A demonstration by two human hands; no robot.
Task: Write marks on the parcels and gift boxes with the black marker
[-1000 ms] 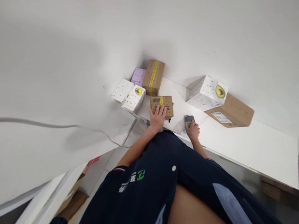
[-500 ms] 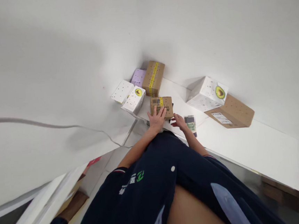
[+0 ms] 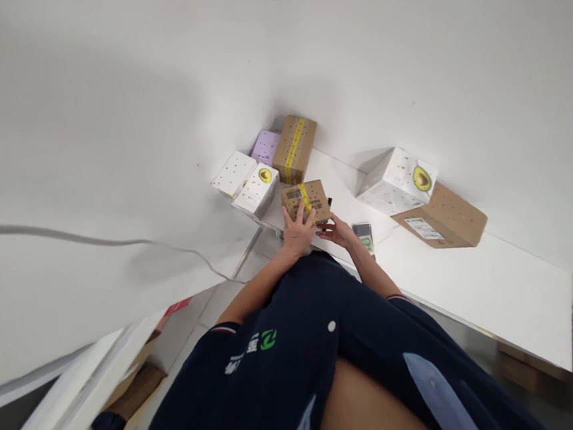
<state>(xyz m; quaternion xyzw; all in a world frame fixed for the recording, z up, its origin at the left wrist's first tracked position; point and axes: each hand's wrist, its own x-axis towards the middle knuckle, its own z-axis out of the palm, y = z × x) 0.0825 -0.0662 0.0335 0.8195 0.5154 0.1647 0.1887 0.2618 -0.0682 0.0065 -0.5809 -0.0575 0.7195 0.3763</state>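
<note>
A small brown cardboard box [image 3: 317,194] with yellow tape and a printed label sits tilted near the table's inner corner. My left hand [image 3: 297,233] grips it from the near side, fingers spread over its labelled face. At the box's lower right corner, my right hand [image 3: 337,230] has its fingers bent around something dark, mostly hidden by the box and the fingers. A black tip [image 3: 330,202] shows past the box's right edge; I cannot tell what it belongs to. Beside my right wrist lies a flat grey and green item [image 3: 363,232], partly blurred out.
Behind are a larger taped carton [image 3: 300,143], a purple box [image 3: 265,148] and two white boxes, one with an avocado picture [image 3: 257,189]. Right stand another white avocado box [image 3: 398,178] and a labelled carton [image 3: 447,217] on the white table [image 3: 503,283]. A cable [image 3: 118,242] crosses at left.
The small box has tilted and shifted slightly left and away under my left hand. My right hand has moved left, its fingers now reaching the box's lower corner.
</note>
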